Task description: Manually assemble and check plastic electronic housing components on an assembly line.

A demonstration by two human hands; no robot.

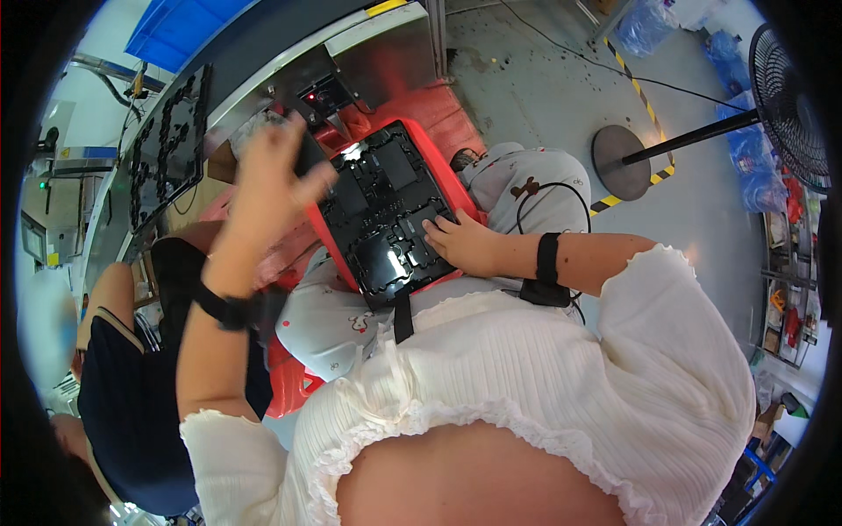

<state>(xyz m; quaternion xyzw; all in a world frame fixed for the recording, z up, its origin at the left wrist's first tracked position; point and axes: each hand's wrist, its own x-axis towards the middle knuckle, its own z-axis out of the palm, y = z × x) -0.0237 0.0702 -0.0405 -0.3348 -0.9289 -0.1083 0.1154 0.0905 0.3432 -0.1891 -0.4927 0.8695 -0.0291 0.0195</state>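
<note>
A black moulded plastic panel [386,197], with clips, ribs and glossy patches, lies in a red plastic basket [427,145] on my lap. My right hand [465,245] is closed over the panel's right side, fingertips pressing on it and the thumb hidden. Raised beyond the basket's left side, my left hand [276,167] has its thumb spread away from the fingers, and its fingertips are blurred by motion. I see nothing plainly held in it. Close beside its fingers is a small black device with a red light [324,95] at the bench edge.
Another black panel [171,145] rests on the bench at left, with a blue bin [180,31] behind it. A person in dark clothing [132,421] sits to my left. A floor fan [621,162] stands at right near striped floor tape. A cable [605,66] crosses the floor.
</note>
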